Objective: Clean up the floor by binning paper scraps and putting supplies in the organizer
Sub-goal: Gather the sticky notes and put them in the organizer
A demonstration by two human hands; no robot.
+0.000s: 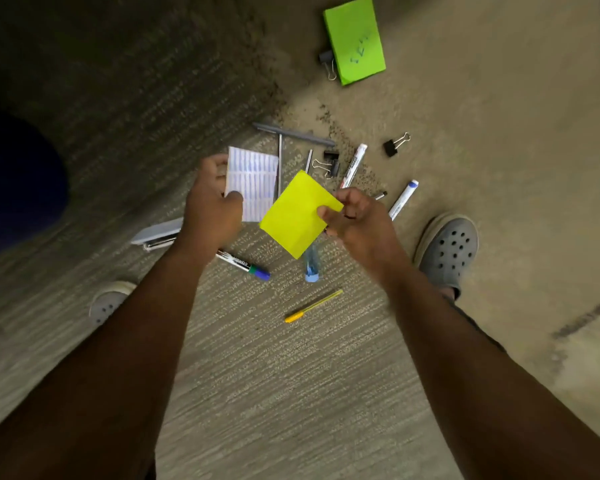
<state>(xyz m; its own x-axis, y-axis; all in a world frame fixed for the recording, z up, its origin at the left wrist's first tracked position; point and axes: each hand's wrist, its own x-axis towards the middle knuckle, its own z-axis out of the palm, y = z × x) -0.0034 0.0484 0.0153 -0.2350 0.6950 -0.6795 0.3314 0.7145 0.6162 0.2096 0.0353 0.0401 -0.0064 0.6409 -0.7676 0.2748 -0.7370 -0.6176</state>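
Observation:
My left hand [212,206] grips a white lined paper scrap [255,183] by its left edge, above the carpet. My right hand [355,220] pinches a yellow paper square [295,220] at its right corner. On the carpet below lie a blue-capped marker [245,265], a yellow pen [312,306], a small blue-capped clear bottle [312,266], a red-printed marker [352,166], a blue-tipped marker [402,199], black binder clips [394,145] and grey pens [293,133]. A green paper [355,39] lies far back with a binder clip [328,62] beside it.
My two grey clogs stand on the carpet, one at the right [447,247] and one at the left [108,301]. A flat grey case [156,232] with a pen beside it lies left of my left hand. A dark shape [14,181] fills the far left.

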